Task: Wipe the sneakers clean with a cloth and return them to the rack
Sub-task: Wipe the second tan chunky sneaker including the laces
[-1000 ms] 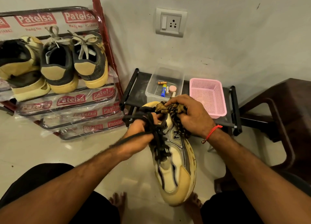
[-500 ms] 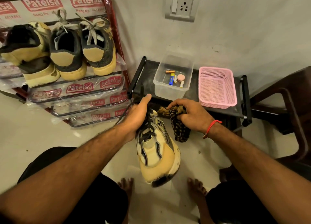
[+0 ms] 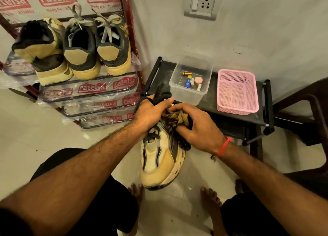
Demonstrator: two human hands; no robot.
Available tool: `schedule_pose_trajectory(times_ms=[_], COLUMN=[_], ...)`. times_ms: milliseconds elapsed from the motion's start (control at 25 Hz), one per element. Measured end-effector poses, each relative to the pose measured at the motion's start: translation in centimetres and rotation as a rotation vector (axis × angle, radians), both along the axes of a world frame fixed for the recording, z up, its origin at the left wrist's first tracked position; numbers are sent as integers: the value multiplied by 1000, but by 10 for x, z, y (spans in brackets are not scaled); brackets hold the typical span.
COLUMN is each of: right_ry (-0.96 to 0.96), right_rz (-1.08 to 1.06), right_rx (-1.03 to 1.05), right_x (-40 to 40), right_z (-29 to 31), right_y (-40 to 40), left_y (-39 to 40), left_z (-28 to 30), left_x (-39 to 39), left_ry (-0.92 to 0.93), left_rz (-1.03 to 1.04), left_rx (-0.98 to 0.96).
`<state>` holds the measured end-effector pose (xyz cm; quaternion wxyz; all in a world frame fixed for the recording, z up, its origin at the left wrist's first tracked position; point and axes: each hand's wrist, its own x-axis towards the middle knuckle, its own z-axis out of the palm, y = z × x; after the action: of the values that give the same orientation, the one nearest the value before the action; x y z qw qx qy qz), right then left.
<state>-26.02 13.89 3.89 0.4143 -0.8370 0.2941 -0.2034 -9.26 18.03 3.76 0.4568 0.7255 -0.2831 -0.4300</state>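
1. Sneaker (image 3: 160,157): cream and black, held in the air above the floor between your knees, toe toward you, heel up by the hands. Half a second ago it hung the same way; a second ago it sat lower and nearer your right side, with the laces wound over your left hand.
2. Left hand (image 3: 149,114): grips the collar and tongue end of the sneaker, fingers (image 3: 165,101) curled over the dark lining. It has shifted from holding the laces to holding the opening itself, which steadies the shoe for wiping.
3. Right hand (image 3: 197,127): fingers curled round the patterned cloth (image 3: 179,117), pressing it onto the sneaker's upper side near the collar. Half a second ago the cloth hung just beside the shoe; now it lies bunched on it.
4. Reading: the wipe of this sneaker is resuming at the heel end; the toe and sole edge appear not yet covered by the cloth.
5. Shoe rack (image 3: 106,92): red frame, plastic-wrapped shelves, to your left. Three sneakers (image 3: 83,46) stand heels out on the upper shelf; the lower shelves are free for the return.
6. Also present: black low counter (image 3: 209,101) carrying a clear tub (image 3: 191,79) of small batteries and a pink basket (image 3: 237,92); a brown chair (image 3: 308,111) at right.
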Motion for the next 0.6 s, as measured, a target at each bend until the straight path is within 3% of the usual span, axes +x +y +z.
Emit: schedule_pose_trajectory(times_ms=[120, 200, 360, 400, 480, 600], right_ry=[-37, 22, 143, 160, 77, -35], right_rz=[411, 498, -59, -102, 40, 477], right_rx=[-171, -359, -288, -266, -278, -378], right_x=[5, 1, -13, -15, -10, 2], right_z=[9, 5, -4, -5, -5, 6], right_y=[26, 17, -31, -31, -9, 38], left_y=[-2, 0, 3, 2, 0, 1], left_z=[5, 9, 12, 13, 14, 13], left_x=[12, 12, 5, 5, 9, 17], left_ry=[-50, -35, 32, 48, 94, 53], left_rz=[50, -7, -55, -38, 48, 90], left_rx=[-39, -75, -133, -142, -143, -102])
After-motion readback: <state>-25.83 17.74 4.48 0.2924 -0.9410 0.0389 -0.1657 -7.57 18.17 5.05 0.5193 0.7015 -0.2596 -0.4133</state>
